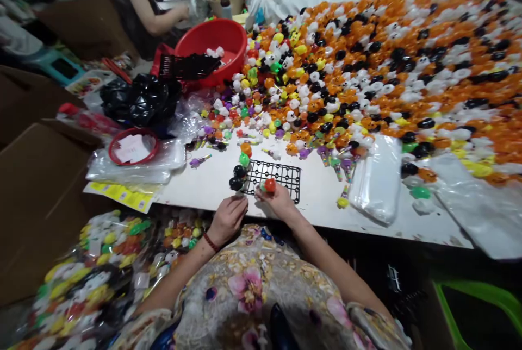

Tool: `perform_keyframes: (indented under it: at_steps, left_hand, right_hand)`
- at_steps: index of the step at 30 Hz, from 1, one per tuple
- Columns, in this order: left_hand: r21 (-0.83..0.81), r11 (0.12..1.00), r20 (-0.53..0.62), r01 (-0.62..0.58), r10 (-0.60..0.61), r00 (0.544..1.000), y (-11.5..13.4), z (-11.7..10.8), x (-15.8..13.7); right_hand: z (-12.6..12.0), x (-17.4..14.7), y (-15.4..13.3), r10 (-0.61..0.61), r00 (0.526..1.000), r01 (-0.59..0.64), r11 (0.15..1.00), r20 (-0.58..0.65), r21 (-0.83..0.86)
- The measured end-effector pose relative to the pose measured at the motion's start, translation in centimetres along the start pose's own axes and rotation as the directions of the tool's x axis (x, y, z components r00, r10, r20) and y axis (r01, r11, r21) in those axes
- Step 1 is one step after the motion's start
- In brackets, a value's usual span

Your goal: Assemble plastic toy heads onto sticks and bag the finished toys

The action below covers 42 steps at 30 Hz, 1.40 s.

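A black plastic grid [290, 175] lies on the white table near its front edge. My right hand [282, 204] is over the grid's front part, its fingers closed on a small red-orange plastic piece [269, 185] with something pale and green beside it. My left hand [229, 220] is at the table edge left of the grid, its fingers pressed together; what they hold is too small to make out. Along the grid's left side is a row of small pieces: two black pieces [236, 182], a green piece [244, 159] and an orange piece [246, 149].
A large heap of orange, white and black plastic pieces [367, 67] covers the table's back and right. A stack of clear bags [377, 179] lies right. At left are a red basket [133, 147] and red tub [234, 40]. Another person's arm [153, 16] shows behind.
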<state>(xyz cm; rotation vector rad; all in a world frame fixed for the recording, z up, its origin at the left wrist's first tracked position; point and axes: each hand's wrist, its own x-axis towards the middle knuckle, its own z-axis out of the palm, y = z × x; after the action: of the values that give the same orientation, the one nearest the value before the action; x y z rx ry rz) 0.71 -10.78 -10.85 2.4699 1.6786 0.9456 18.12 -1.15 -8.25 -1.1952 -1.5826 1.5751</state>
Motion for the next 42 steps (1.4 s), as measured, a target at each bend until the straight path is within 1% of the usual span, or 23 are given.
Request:
perform_keyframes:
  at_steps: [2, 5, 8, 11, 15, 17, 20, 23, 25, 26, 27, 28, 29, 30, 31, 32, 34, 35, 37, 39, 42]
  left_hand:
    - [0.016, 1.0, -0.027, 0.007, -0.007, 1.0, 0.1, 0.5, 0.3]
    - [0.033, 0.999, -0.077, 0.002, 0.001, 0.997, 0.1, 0.9, 0.5]
    - [0.041, 0.999, -0.078, -0.002, 0.005, 0.997, 0.1, 1.1, 0.5]
    - [0.041, 0.999, -0.06, -0.005, 0.008, 0.998, -0.1, 1.2, 0.3]
    - [0.045, 0.999, -0.044, -0.003, 0.005, 0.999, -0.3, 1.5, 0.0]
    - [0.075, 0.997, -0.045, -0.011, 0.015, 0.999, -0.4, 1.6, 0.0]
    - [0.098, 0.995, -0.042, -0.03, 0.034, 0.999, -0.4, 1.6, 0.0]
    - [0.105, 0.993, -0.046, -0.049, 0.054, 0.997, -0.3, 1.5, 0.2]
    - [0.144, 0.988, -0.063, -0.058, 0.068, 0.996, -0.2, 1.4, 0.4]
    - [0.166, 0.984, -0.075, -0.065, 0.078, 0.994, -0.1, 1.4, 0.4]
    - [0.184, 0.98, -0.086, -0.072, 0.089, 0.992, -0.1, 1.4, 0.5]
    - [0.195, 0.978, -0.096, -0.079, 0.099, 0.99, -0.1, 1.4, 0.5]
    - [0.198, 0.977, -0.102, -0.084, 0.105, 0.989, 0.0, 1.4, 0.5]
    - [0.195, 0.977, -0.105, -0.084, 0.106, 0.989, 0.0, 1.5, 0.5]
    - [0.192, 0.978, -0.104, -0.081, 0.103, 0.989, -0.1, 1.5, 0.5]
    - [0.191, 0.979, -0.102, -0.075, 0.096, 0.99, -0.1, 1.6, 0.4]
    - [0.203, 0.977, -0.103, -0.06, 0.083, 0.991, -0.2, 1.8, 0.3]
    - [0.216, 0.975, -0.107, -0.057, 0.081, 0.991, -0.2, 1.9, 0.2]
    - [0.232, 0.971, -0.118, -0.054, 0.083, 0.99, -0.3, 2.1, 0.2]
    - [0.223, 0.973, -0.131, -0.06, 0.091, 0.987, -0.2, 2.1, 0.2]
    - [0.194, 0.978, -0.138, -0.078, 0.106, 0.985, 0.0, 1.7, 0.3]
  right_hand:
    - [1.1, 0.2, -0.5, -0.039, 0.999, 0.038, 0.992, -0.004, -0.12]
    - [1.3, 0.4, -1.4, -0.086, 0.996, 0.086, 0.948, 0.013, -0.307]
    - [1.0, 0.4, -1.7, -0.094, 0.994, 0.105, 0.865, 0.047, -0.49]
    - [1.0, 0.1, -1.8, -0.082, 0.994, 0.11, 0.78, 0.073, -0.616]
    - [1.3, -0.2, -2.1, -0.065, 0.988, 0.146, 0.692, 0.141, -0.707]
    - [1.5, -0.2, -2.3, -0.051, 0.987, 0.148, 0.669, 0.153, -0.728]
    - [1.9, -0.2, -2.3, -0.053, 0.989, 0.138, 0.668, 0.139, -0.731]
    - [1.7, 0.0, -1.8, -0.084, 0.984, 0.17, 0.716, 0.158, -0.677]
    - [0.3, 0.1, -1.5, -0.133, 0.978, 0.204, 0.773, 0.16, -0.601]
    - [-1.0, 0.1, -1.3, -0.166, 0.978, 0.207, 0.792, 0.125, -0.575]
    - [-2.8, 0.0, -1.2, -0.196, 0.979, 0.191, 0.8, 0.054, -0.568]
    - [-4.9, -0.1, -1.0, -0.22, 0.974, 0.149, 0.795, -0.049, -0.588]
    - [-7.3, -0.2, -1.0, -0.229, 0.953, 0.056, 0.772, -0.196, -0.633]
    - [-9.7, -0.3, -0.9, -0.227, 0.912, -0.071, 0.733, -0.342, -0.677]
    - [-12.1, -0.4, -1.0, -0.224, 0.859, -0.206, 0.672, -0.461, -0.712]
    - [-14.3, -0.4, -1.0, -0.227, 0.802, -0.328, 0.607, -0.553, -0.724]
    - [-17.5, -0.5, -1.1, -0.197, 0.758, -0.448, 0.535, -0.621, -0.716]
    - [-18.5, -0.5, -1.1, -0.176, 0.752, -0.485, 0.505, -0.635, -0.714]
    - [-19.2, -0.5, -1.1, -0.138, 0.754, -0.522, 0.466, -0.642, -0.714]
    - [-18.7, -0.8, -0.9, -0.142, 0.756, -0.521, 0.46, -0.639, -0.719]
    - [-16.9, -1.7, -0.6, -0.211, 0.762, -0.467, 0.476, -0.612, -0.745]
